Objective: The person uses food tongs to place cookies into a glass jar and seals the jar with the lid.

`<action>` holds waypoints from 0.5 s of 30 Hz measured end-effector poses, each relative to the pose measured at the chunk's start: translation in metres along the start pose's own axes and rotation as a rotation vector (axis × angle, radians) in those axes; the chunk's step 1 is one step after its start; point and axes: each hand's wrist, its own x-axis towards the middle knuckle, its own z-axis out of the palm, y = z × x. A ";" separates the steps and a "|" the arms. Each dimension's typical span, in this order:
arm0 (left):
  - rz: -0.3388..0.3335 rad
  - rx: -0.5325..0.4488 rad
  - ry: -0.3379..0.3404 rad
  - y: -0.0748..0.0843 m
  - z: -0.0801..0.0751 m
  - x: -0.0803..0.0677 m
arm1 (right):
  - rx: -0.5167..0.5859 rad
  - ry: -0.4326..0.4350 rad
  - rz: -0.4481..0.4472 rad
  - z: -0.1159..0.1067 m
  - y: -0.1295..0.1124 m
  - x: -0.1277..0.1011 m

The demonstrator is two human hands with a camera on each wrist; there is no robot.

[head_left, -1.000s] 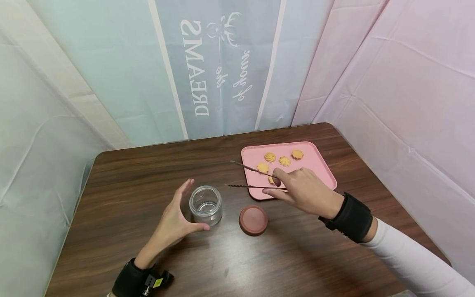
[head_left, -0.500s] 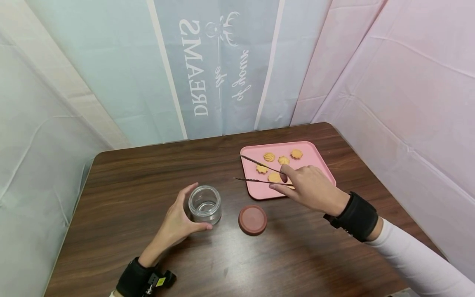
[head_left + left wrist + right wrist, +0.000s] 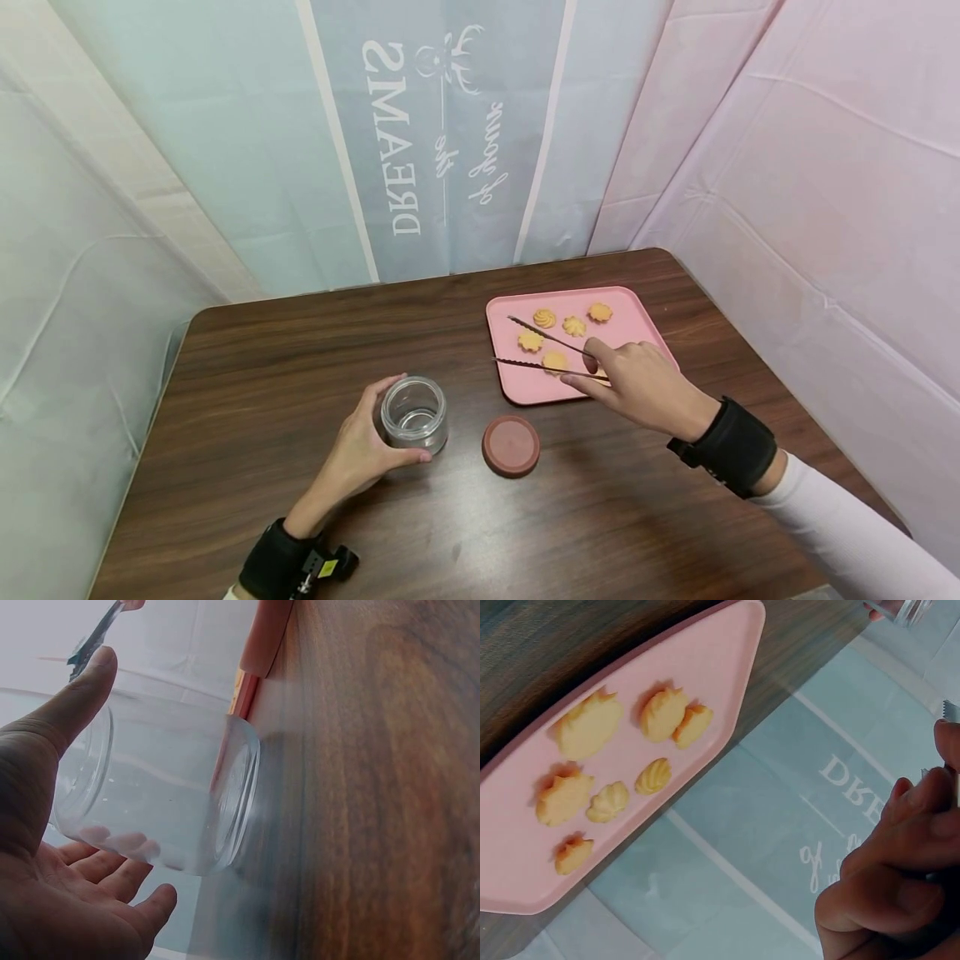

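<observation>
My left hand (image 3: 378,429) grips a clear, lidless glass jar (image 3: 414,414) standing on the table; thumb and fingers wrap the jar (image 3: 165,802) in the left wrist view. My right hand (image 3: 581,372) pinches thin metal tongs (image 3: 543,350), whose tips stand apart over the left part of a pink tray (image 3: 637,321). One cookie (image 3: 530,340) lies between the two tong arms, and another cookie (image 3: 555,361) sits by the lower arm. In the right wrist view the tray (image 3: 705,690) carries several pale cookies (image 3: 589,724).
A round reddish-brown lid (image 3: 511,445) lies flat on the dark wooden table (image 3: 300,350) between jar and tray. Pale blue and pink cloth backdrops close in the table's far and right sides. The tray sits near the far right corner.
My right hand has carried the tongs to the right, from over the table onto the tray's cookies. My left hand has closed round the jar it was only beside.
</observation>
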 end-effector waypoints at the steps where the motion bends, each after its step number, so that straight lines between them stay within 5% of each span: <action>1: -0.003 0.002 0.003 0.000 0.000 0.000 | 0.001 -0.009 0.010 0.000 0.001 -0.001; 15: -0.076 0.021 0.006 0.000 0.004 0.002 | -0.029 -0.033 0.063 0.003 0.011 -0.007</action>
